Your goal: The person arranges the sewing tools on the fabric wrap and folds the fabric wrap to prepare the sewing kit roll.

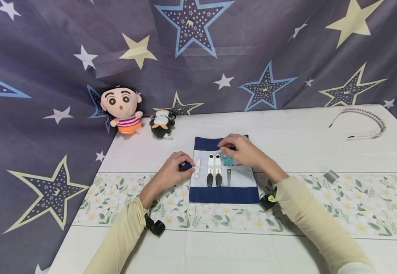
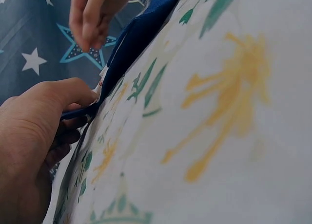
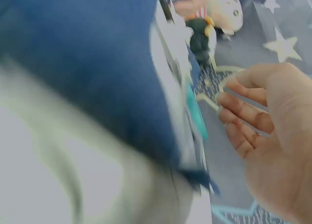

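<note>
A navy and white fabric pouch (image 1: 224, 195) lies spread flat on the table. An elastic strip across its pale middle holds a pink strip (image 1: 197, 169), two white tools with black tips (image 1: 214, 171) and teal-handled scissors (image 1: 229, 161). My left hand (image 1: 171, 169) pinches the pouch's left edge, where a dark blue tab with a pale dot shows under the fingers. In the left wrist view, thumb and fingers grip the navy cloth edge (image 2: 80, 111). My right hand (image 1: 241, 148) hovers over the upper right part, partly covering the scissors; its fingers (image 3: 243, 112) are loosely bent around nothing.
A doll (image 1: 124, 110) and a penguin plush (image 1: 162, 123) sit at the back left. A headband (image 1: 380, 121) lies at the far right, with a small grey square (image 1: 331, 176) nearer. A star-patterned cloth (image 1: 198, 76) hangs behind the table.
</note>
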{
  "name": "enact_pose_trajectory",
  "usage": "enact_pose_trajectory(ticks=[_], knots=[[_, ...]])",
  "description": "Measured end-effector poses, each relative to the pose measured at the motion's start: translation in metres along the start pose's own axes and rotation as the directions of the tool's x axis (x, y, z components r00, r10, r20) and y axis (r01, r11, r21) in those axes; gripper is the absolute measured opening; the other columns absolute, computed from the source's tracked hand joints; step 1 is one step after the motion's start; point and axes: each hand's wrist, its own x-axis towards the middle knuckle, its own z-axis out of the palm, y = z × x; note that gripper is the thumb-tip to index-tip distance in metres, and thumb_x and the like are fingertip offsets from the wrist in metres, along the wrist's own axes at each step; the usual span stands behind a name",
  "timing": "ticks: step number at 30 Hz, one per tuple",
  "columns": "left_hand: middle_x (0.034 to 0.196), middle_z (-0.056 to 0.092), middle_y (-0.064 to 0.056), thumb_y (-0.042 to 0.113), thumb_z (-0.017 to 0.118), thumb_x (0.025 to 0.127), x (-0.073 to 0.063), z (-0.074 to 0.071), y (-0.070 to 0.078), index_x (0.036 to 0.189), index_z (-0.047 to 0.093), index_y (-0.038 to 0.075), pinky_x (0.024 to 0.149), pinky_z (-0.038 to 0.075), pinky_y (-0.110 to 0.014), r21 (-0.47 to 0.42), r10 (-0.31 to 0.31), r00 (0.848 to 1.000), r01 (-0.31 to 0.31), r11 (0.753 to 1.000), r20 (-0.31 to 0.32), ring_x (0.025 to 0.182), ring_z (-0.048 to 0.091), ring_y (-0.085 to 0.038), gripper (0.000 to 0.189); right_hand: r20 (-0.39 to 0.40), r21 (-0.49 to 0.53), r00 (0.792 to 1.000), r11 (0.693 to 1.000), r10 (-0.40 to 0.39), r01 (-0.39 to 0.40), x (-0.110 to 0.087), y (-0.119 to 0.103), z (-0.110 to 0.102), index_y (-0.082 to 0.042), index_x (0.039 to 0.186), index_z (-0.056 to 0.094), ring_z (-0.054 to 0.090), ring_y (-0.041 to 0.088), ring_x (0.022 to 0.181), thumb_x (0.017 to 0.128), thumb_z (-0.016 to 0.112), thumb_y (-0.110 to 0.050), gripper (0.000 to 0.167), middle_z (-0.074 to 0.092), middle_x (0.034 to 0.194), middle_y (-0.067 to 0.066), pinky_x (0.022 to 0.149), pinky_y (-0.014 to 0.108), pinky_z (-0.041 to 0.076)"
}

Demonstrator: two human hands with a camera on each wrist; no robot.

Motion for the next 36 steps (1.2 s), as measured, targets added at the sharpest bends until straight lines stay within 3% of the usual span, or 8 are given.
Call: enact_pose_trajectory(ticks=[9, 13, 18, 23, 27, 33, 36], knots=[[0.117, 0.062, -0.002, 0.020, 0.073, 0.097, -0.001, -0.004, 0.005, 0.108, 0.073, 0.014, 0.095, 0.045, -0.049, -0.004, 0.021, 1.000, -0.021, 1.000, -0.003, 0.113, 0.052, -0.025, 0.012, -0.156, -0.019, 0.984, 0.996, 0.085, -0.089, -0.052, 0.020, -0.046, 0.004, 0.118, 0.072, 0.064, 0.031, 0.101, 0.101, 0.064, -0.001, 0.020, 0.070, 0.111, 0.015, 0.094, 0.051, 0.050], [0.117, 0.062, -0.002, 0.019, 0.072, 0.097, 0.002, -0.003, 0.010, 0.109, 0.073, 0.013, 0.096, 0.044, -0.050, -0.016, 0.060, 0.998, -0.060, 0.998, -0.013, 0.112, 0.051, -0.025, 0.013, -0.237, -0.070, 0.967, 0.991, 0.095, -0.115, -0.078, 0.025, -0.064, 0.004, 0.114, 0.073, 0.066, 0.031, 0.097, 0.099, 0.066, 0.000, 0.017, 0.071, 0.109, 0.016, 0.090, 0.052, 0.051], [0.119, 0.061, -0.001, 0.020, 0.071, 0.099, 0.006, 0.002, 0.019, 0.114, 0.073, 0.013, 0.096, 0.044, -0.051, -0.029, 0.074, 0.997, -0.074, 0.997, 0.011, 0.115, 0.050, -0.024, 0.017, -0.295, -0.141, 0.948, 0.976, 0.117, -0.164, -0.112, 0.031, -0.082, 0.001, 0.113, 0.074, 0.066, 0.031, 0.096, 0.099, 0.067, -0.002, 0.016, 0.072, 0.109, 0.015, 0.083, 0.050, 0.051], [0.122, 0.062, -0.002, 0.022, 0.072, 0.099, 0.012, 0.009, 0.030, 0.116, 0.074, 0.012, 0.095, 0.046, -0.048, 0.027, 0.119, 0.993, -0.119, 0.992, 0.002, 0.118, 0.051, -0.024, 0.020, -0.325, -0.176, 0.929, 0.955, 0.174, -0.240, -0.145, 0.040, -0.096, 0.000, 0.117, 0.073, 0.064, 0.032, 0.097, 0.101, 0.066, -0.006, 0.018, 0.071, 0.112, 0.016, 0.079, 0.038, 0.048], [0.122, 0.063, -0.006, 0.020, 0.072, 0.099, 0.017, 0.011, 0.038, 0.114, 0.074, 0.009, 0.095, 0.047, -0.045, 0.109, 0.192, 0.981, -0.190, 0.976, -0.010, 0.117, 0.053, -0.025, 0.019, -0.343, -0.176, 0.911, 0.937, 0.227, -0.300, -0.170, 0.045, -0.103, 0.000, 0.120, 0.071, 0.061, 0.032, 0.098, 0.102, 0.065, -0.009, 0.021, 0.069, 0.115, 0.019, 0.077, 0.026, 0.044], [0.118, 0.065, -0.007, 0.018, 0.075, 0.096, 0.023, 0.016, 0.048, 0.110, 0.075, 0.008, 0.096, 0.046, -0.043, 0.186, 0.293, 0.956, -0.286, 0.940, -0.009, 0.112, 0.056, -0.024, 0.017, -0.343, -0.170, 0.876, 0.894, 0.340, -0.414, -0.200, 0.046, -0.112, 0.001, 0.125, 0.068, 0.060, 0.042, 0.105, 0.105, 0.063, -0.018, 0.027, 0.067, 0.117, 0.022, 0.081, 0.044, 0.046], [0.117, 0.065, -0.006, 0.018, 0.075, 0.097, 0.029, 0.022, 0.054, 0.112, 0.075, 0.008, 0.097, 0.046, -0.043, 0.165, 0.320, 0.947, -0.316, 0.934, 0.002, 0.113, 0.056, -0.024, 0.018, -0.358, -0.190, 0.858, 0.871, 0.368, -0.453, -0.215, 0.048, -0.116, 0.000, 0.125, 0.068, 0.061, 0.032, 0.101, 0.104, 0.065, -0.019, 0.028, 0.068, 0.113, 0.021, 0.078, 0.034, 0.046]])
